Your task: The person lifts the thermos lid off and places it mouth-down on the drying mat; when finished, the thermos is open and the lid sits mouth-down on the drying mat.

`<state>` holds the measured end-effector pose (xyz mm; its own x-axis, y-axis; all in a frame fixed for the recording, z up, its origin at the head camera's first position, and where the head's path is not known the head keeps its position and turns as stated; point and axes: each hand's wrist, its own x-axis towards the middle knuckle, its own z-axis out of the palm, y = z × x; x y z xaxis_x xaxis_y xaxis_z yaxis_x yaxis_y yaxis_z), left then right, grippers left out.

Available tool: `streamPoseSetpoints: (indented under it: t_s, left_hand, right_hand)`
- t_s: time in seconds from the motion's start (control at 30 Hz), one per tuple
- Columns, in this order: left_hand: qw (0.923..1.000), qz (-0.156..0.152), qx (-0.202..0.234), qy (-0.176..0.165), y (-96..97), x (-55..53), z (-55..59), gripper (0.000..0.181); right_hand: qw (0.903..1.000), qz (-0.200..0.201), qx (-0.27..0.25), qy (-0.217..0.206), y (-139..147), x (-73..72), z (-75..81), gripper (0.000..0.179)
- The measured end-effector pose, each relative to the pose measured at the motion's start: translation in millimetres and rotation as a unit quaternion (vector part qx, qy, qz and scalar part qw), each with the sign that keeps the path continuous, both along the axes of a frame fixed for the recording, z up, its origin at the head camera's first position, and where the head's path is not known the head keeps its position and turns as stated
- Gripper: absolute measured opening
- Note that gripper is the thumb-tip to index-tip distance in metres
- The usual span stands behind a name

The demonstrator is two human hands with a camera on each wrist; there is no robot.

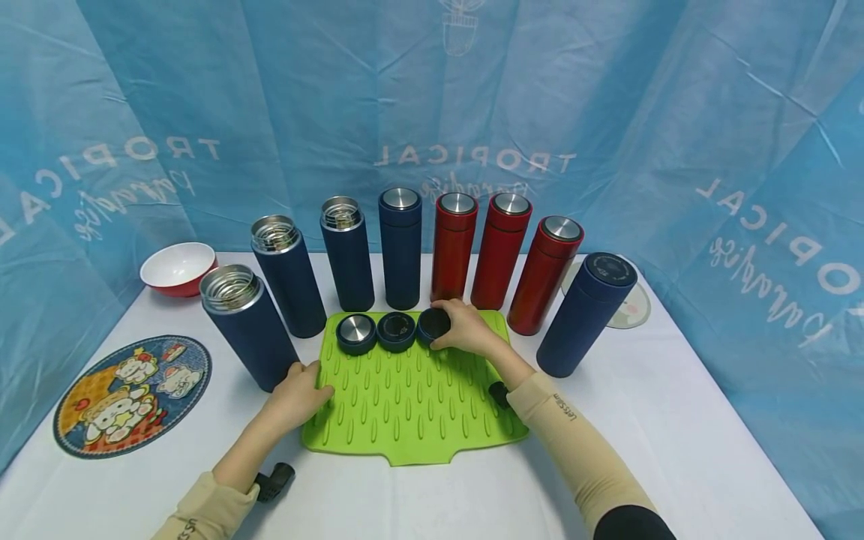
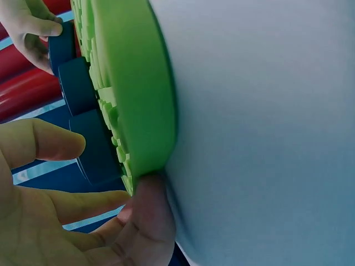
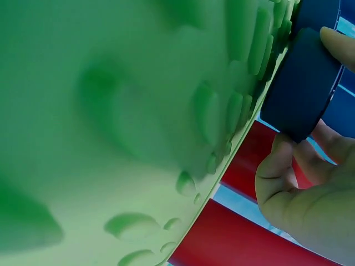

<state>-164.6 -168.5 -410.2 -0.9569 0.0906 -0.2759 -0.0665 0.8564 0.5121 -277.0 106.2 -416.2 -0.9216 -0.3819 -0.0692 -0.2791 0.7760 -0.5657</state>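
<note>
Three navy bottle lids stand in a row along the back of a green drying mat [image 1: 412, 409]. The left lid [image 1: 356, 333] shows a silver top; the middle lid [image 1: 396, 331] is dark. My right hand [image 1: 470, 330] pinches the right-hand lid [image 3: 304, 83] between thumb and fingers, with the lid at the mat's surface. At the mat's left edge, my left hand [image 1: 295, 397] touches the rim with its fingertips, thumb apart and holding nothing. Just behind that hand stands an uncapped navy bottle [image 1: 253, 337], its steel mouth showing.
Two more uncapped navy bottles, a capped navy bottle [image 1: 401, 255] and three capped red bottles [image 1: 454, 251] stand behind the mat. A dark-topped navy bottle [image 1: 583, 319] is at right, before a pale round mat [image 1: 634, 309]. Left are a bowl [image 1: 178, 268] and a patterned placemat [image 1: 131, 397].
</note>
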Motion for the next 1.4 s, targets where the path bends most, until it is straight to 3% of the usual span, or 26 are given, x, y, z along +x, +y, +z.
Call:
streamPoseSetpoints:
  t_s: [0.37, 0.6, 0.87, 1.07, 1.4]
  left_hand:
    - [0.9999, 0.004, 0.002, -0.013, -0.5, 2.6, 1.1, 0.060]
    - [0.9998, 0.006, 0.008, -0.017, 0.2, 3.9, 2.6, 0.060]
    - [0.9997, 0.009, 0.008, -0.020, -0.2, 2.7, 3.0, 0.060]
    - [0.9997, 0.007, 0.009, -0.022, -0.5, 1.3, 3.7, 0.061]
    - [0.9996, 0.007, 0.007, -0.025, -0.8, -0.4, 2.0, 0.060]
  right_hand:
    - [0.9994, 0.010, 0.020, -0.027, -1.3, 1.4, -3.2, 0.076]
    - [0.9973, 0.001, -0.039, -0.063, 8.6, 7.8, 5.6, 0.086]
    - [0.9957, -0.024, -0.067, -0.059, 36.3, 22.6, 19.0, 0.068]
    - [0.9969, -0.049, -0.038, -0.048, 55.6, 39.5, 18.5, 0.067]
    - [0.9927, -0.098, 0.056, -0.040, 72.8, 65.8, 14.5, 0.063]
